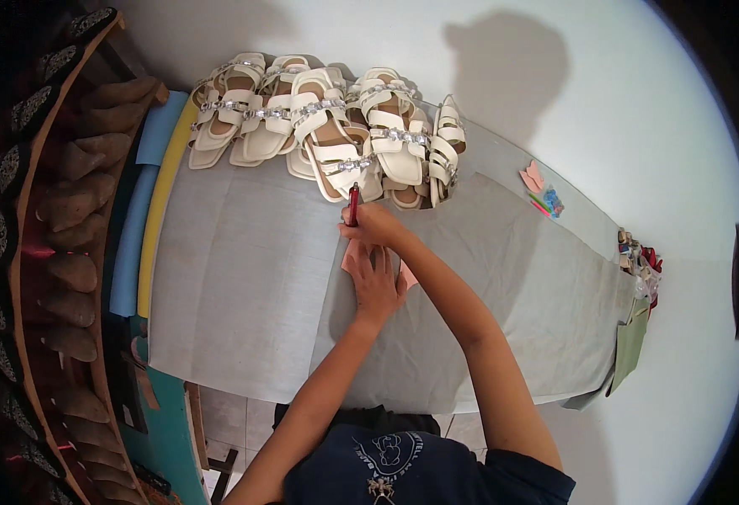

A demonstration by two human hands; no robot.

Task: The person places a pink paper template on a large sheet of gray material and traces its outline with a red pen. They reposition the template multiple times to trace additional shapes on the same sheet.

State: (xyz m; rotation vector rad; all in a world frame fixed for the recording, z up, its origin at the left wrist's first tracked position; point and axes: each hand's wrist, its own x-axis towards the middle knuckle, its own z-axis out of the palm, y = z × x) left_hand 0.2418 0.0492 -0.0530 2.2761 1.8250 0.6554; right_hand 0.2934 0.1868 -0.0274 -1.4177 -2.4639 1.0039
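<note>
Watching the head feed here. Left hand [377, 280] is spread flat, palm down, pinning a pink template [405, 273] onto the grey sheet [251, 278] near the middle of the table. Only slivers of the pink piece show, at the hand's 3 and 10 o'clock, so I can't tell its full outline. Right hand [369, 224] sits just at 12 o'clock from the left one, fingers pinched around a red pen [353, 204] that stands nearly upright with its tip down at the template's far edge.

My read: this is the tracing step, the outline being drawn round the pink piece onto the grey material. How much of the line is done I can't see, the hands cover it.

Next move, I'd guess, calls for steady pressure from the flat hand so the piece doesn't creep, while the pen runs tight along the edge.

At 12 o'clock from the pen there's a heap of white sandals [327, 126], close to the pen top. More pink cutouts [532, 177] lie well apart at 2 o'clock.
</note>
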